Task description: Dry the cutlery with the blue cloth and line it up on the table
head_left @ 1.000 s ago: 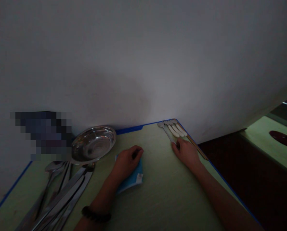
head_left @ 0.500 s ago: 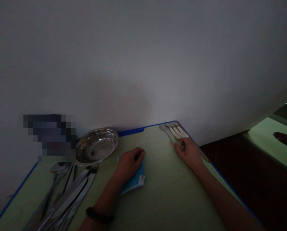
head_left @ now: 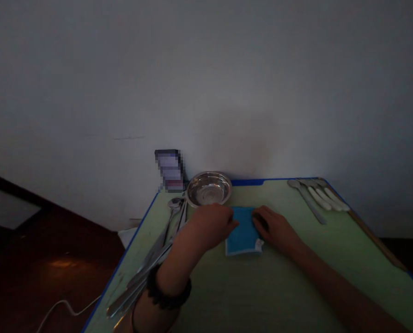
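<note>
A blue cloth (head_left: pixel 244 233) with a pale border and a small white tag lies flat on the table in front of me. My left hand (head_left: pixel 215 225), with a dark beaded bracelet at the wrist, is closed at the cloth's left edge, thumb against the fabric. At the right edge, my right hand (head_left: pixel 274 227) has its fingers curled in and its fingertips on the cloth. Just beyond my left hand stands a shiny metal bowl (head_left: pixel 209 187). Under and beside my left forearm lie several metal utensils (head_left: pixel 147 268), partly hidden, with a spoon (head_left: pixel 174 203) among them.
At the table's far right, a long grey spoon (head_left: pixel 306 201) lies beside several white-handled utensils (head_left: pixel 326 196). A blurred-out phone-like screen (head_left: pixel 170 171) leans at the wall behind the bowl. The green tabletop (head_left: pixel 248 296) has a blue edge; a white cable (head_left: pixel 68 305) is down left.
My right hand has left the utensils at the far right and come to the cloth's right edge. My left hand has shifted to the cloth's left edge. The view has turned left.
</note>
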`<move>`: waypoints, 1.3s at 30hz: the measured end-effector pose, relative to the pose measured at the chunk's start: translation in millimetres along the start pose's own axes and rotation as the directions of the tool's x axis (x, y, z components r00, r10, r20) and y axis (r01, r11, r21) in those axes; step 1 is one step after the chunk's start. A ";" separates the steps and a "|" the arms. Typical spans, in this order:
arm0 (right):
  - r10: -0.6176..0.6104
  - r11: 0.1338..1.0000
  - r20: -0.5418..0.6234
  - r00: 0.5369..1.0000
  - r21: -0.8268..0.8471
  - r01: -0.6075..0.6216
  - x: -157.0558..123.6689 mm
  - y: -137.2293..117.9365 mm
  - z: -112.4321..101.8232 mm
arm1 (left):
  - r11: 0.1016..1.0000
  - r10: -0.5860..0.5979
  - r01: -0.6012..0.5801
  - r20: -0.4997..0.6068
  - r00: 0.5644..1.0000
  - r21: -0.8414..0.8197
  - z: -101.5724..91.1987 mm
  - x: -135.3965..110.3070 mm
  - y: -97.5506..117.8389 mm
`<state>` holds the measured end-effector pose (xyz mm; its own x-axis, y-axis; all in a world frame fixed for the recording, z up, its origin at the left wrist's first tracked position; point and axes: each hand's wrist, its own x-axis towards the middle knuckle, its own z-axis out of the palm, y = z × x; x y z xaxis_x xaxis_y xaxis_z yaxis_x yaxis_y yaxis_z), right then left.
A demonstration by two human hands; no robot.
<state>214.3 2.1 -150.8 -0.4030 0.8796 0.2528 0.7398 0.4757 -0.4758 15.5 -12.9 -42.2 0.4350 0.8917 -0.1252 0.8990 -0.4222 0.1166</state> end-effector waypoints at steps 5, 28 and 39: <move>0.074 0.997 0.041 0.996 0.024 -0.075 24.5 -5.5 8.9 | 0.983 -0.162 0.165 0.046 0.986 -0.077 -11.7 -24.9 -61.7; 0.118 0.993 0.106 0.987 -0.004 -0.118 22.6 -7.7 8.1 | 0.817 -0.457 0.558 0.426 0.781 -0.146 8.5 -23.4 -153.4; 0.096 0.995 0.072 0.993 -0.001 -0.096 22.0 -5.7 8.5 | 0.869 -0.219 0.298 0.233 0.947 -0.396 -17.2 -34.7 -135.7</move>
<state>196.6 18.7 -149.7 -0.3680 0.9185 0.1449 0.7757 0.3892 -0.4968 -122.5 16.2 -36.7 0.2267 0.8995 -0.3734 0.8904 -0.0360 0.4538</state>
